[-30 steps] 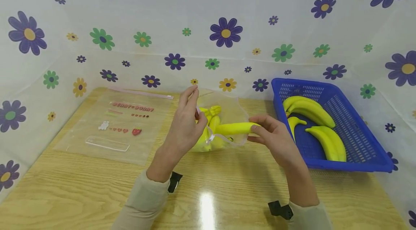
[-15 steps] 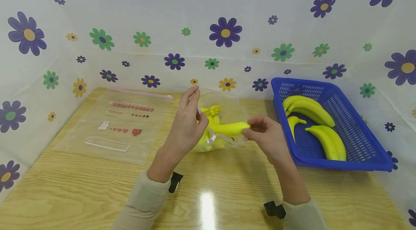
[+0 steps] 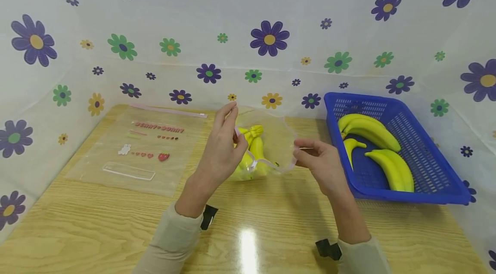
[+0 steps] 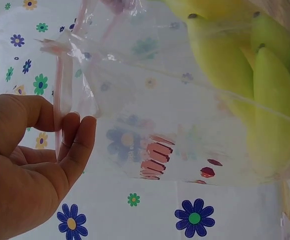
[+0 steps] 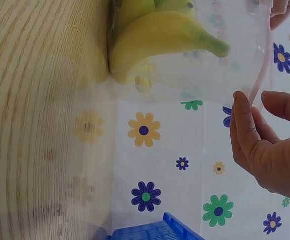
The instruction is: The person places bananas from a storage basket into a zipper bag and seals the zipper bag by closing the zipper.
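Note:
A clear slider zip bag (image 3: 279, 136) with pink edging stands mouth open on the table, several yellow bananas (image 3: 256, 148) inside it. My left hand (image 3: 218, 149) grips the left side of its mouth; in the left wrist view the fingers (image 4: 80, 142) curl round the pink strip. On the opposite side, my right hand (image 3: 323, 164) has fingertips and thumb at the mouth's edge, pinching the strip. Seen from the right wrist, a banana (image 5: 164, 40) leans inside the bag, its stem towards the mouth. No banana is in either hand.
To the right stands a blue plastic basket (image 3: 416, 196) with more bananas (image 3: 372, 132) in it. A second zip bag (image 3: 93, 158), printed with red lettering and hearts, lies flat on the left of the wooden table (image 3: 186, 239). A flowered cloth (image 3: 232, 11) hangs behind.
My right hand moved left with a banana, pushed it into the bag's mouth and let go; the banana dropped inside. The right fingers now hold the bag's edge. My left hand stayed put.

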Motion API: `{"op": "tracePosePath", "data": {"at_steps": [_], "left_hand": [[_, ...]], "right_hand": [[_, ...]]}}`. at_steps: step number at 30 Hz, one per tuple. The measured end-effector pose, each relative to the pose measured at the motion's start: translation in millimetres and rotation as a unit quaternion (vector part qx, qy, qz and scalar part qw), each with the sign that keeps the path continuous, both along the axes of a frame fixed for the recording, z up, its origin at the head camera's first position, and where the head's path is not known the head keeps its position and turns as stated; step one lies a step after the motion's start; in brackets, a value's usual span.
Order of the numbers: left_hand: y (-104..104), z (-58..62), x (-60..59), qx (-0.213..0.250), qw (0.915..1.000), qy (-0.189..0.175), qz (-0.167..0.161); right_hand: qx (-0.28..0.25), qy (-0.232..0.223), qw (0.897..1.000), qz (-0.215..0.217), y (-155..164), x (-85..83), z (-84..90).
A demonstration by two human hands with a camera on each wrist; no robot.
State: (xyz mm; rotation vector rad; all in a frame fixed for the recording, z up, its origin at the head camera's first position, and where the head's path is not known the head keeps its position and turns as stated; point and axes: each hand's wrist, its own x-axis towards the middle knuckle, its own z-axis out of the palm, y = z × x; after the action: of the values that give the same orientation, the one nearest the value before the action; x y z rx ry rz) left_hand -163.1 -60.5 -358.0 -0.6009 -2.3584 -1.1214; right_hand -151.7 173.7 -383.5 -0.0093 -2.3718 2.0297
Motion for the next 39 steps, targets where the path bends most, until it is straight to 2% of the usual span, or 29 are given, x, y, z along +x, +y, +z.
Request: {"op": "tracePosePath", "data": {"at_steps": [15,24,32,35,39], "left_hand": [[0.1,1.9,0.0,0.010,0.9999,-0.011,0.002],[0.9,0.0,-1.0,0.020,0.9998,-0.008,0.005],[-0.4,-0.3,-3.1,0.016,0.9998,-0.005,0.005],[1.5,0.8,-3.3,0.018,0.9998,0.002,0.000],[3.1,1.6,-4.5,0.017,0.9998,0.002,-0.004]], "right_hand": [[0.002,-0.006,0.999,0.035,4.0,-0.2,2.3],[0.022,0.016,0.998,0.054,9.7,2.3,5.9],[0.027,0.028,0.999,0.026,41.3,8.9,14.4],[0.062,0.030,0.997,0.019,60.4,7.8,15.0],[0.173,0.014,0.985,0.022,80.6,3.7,20.4]]}}
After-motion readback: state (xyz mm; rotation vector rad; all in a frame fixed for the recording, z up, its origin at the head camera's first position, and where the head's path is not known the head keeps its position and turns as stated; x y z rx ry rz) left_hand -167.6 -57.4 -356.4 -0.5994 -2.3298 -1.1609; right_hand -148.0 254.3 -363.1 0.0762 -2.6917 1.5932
